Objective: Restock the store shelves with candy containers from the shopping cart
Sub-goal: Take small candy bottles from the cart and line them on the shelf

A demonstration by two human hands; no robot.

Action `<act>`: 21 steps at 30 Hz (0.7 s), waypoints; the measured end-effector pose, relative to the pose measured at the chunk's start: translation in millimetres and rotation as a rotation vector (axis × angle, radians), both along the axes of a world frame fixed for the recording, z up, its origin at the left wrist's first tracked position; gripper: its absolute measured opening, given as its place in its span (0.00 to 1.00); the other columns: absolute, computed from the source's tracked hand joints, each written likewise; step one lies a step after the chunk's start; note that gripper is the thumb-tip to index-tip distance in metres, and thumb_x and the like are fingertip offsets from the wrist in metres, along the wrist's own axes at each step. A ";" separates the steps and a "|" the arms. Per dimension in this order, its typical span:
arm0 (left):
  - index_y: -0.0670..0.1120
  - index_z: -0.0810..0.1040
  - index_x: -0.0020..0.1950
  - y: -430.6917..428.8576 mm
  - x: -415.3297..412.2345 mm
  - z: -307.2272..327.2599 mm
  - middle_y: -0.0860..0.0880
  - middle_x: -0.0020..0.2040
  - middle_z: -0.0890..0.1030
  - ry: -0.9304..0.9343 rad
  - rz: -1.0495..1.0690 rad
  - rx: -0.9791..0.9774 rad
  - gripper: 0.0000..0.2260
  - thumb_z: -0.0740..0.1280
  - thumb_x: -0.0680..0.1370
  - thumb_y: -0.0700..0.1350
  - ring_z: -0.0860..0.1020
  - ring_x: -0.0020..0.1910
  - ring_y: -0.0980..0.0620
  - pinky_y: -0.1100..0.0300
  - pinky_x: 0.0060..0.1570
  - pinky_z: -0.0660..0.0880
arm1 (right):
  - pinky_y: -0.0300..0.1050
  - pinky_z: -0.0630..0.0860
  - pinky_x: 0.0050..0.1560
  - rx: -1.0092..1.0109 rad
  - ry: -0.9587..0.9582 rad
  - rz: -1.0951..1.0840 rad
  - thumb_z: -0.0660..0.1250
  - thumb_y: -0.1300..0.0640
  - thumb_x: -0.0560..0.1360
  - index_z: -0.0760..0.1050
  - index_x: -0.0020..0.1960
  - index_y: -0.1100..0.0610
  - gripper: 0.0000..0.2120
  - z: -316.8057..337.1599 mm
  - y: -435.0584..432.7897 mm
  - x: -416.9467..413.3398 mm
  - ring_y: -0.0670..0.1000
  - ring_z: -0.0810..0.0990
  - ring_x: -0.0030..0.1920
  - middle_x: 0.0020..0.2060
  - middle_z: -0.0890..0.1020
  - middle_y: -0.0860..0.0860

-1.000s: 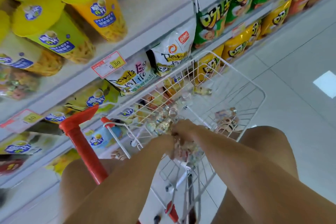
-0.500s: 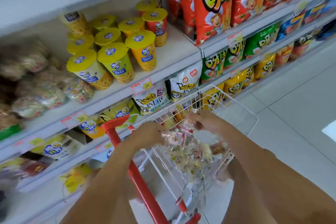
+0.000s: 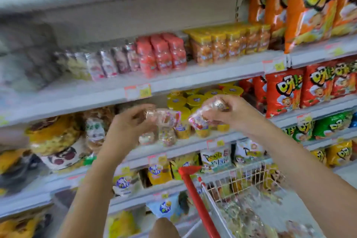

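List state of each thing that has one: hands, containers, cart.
left hand: grips left candy container, up at shelf level.
left candy container: in the air, on its side, not shelved.
right hand: grips right candy container.
right candy container: in the air, tilted, not shelved.
shopping cart: holds more candy, blurred.

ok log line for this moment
left hand: holds first candy jar | right hand: holds second candy jar | both: in front of shelves, not yet placed | cart: lower right
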State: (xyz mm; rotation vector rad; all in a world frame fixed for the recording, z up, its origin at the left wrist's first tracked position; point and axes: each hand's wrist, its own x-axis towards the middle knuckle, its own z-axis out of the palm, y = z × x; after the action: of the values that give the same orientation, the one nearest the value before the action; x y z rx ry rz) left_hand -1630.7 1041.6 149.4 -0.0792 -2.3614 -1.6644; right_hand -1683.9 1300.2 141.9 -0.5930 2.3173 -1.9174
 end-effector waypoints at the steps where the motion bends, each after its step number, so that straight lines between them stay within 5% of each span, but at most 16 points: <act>1: 0.54 0.81 0.51 -13.1 1.2 17.4 0.51 0.40 0.83 0.055 0.029 -0.051 0.11 0.74 0.71 0.42 0.79 0.39 0.54 0.62 0.43 0.74 | 0.42 0.79 0.38 0.027 0.076 -0.002 0.74 0.61 0.69 0.78 0.52 0.63 0.14 18.8 -11.8 -2.0 0.48 0.79 0.35 0.37 0.80 0.54; 4: 0.54 0.79 0.54 -47.1 -6.2 68.4 0.55 0.44 0.80 0.218 0.165 -0.206 0.12 0.72 0.73 0.42 0.78 0.38 0.63 0.73 0.39 0.72 | 0.46 0.76 0.40 0.102 0.321 -0.033 0.78 0.55 0.64 0.78 0.49 0.58 0.17 68.3 -49.1 -13.0 0.47 0.76 0.36 0.36 0.79 0.51; 9: 0.50 0.78 0.57 -86.7 -52.5 126.1 0.54 0.42 0.77 0.326 0.292 -0.461 0.13 0.72 0.73 0.41 0.77 0.44 0.57 0.73 0.41 0.71 | 0.38 0.70 0.39 0.357 0.639 -0.146 0.79 0.49 0.63 0.77 0.51 0.57 0.22 131.0 -124.4 -45.4 0.48 0.76 0.41 0.41 0.80 0.48; 14: 0.47 0.79 0.59 -100.5 -104.7 149.8 0.51 0.48 0.79 0.326 0.227 -0.822 0.15 0.69 0.73 0.37 0.76 0.45 0.54 0.68 0.42 0.69 | 0.34 0.65 0.31 0.723 0.715 -0.079 0.75 0.56 0.66 0.70 0.33 0.55 0.13 158.4 -187.7 -83.7 0.50 0.73 0.35 0.32 0.74 0.48; 16: 0.45 0.79 0.59 -99.2 -120.6 155.0 0.49 0.50 0.81 0.297 0.161 -0.958 0.16 0.67 0.72 0.37 0.77 0.48 0.51 0.62 0.47 0.72 | 0.42 0.69 0.31 0.863 0.705 -0.098 0.76 0.56 0.64 0.75 0.37 0.58 0.11 164.3 -201.7 -99.4 0.55 0.77 0.38 0.35 0.80 0.53; 21: 0.47 0.80 0.57 -101.2 -152.0 160.5 0.50 0.50 0.82 0.161 0.083 -1.217 0.14 0.68 0.72 0.40 0.78 0.47 0.50 0.58 0.49 0.76 | 0.42 0.72 0.38 1.048 0.612 -0.092 0.80 0.55 0.62 0.78 0.45 0.58 0.16 169.6 -220.9 -123.2 0.55 0.78 0.40 0.39 0.80 0.53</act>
State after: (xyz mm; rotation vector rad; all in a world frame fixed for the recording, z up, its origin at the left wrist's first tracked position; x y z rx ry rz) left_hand -1782.7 940.4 309.9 -0.2988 -2.7834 0.0087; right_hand -1807.1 1079.3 311.4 -0.9751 3.2204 -0.2967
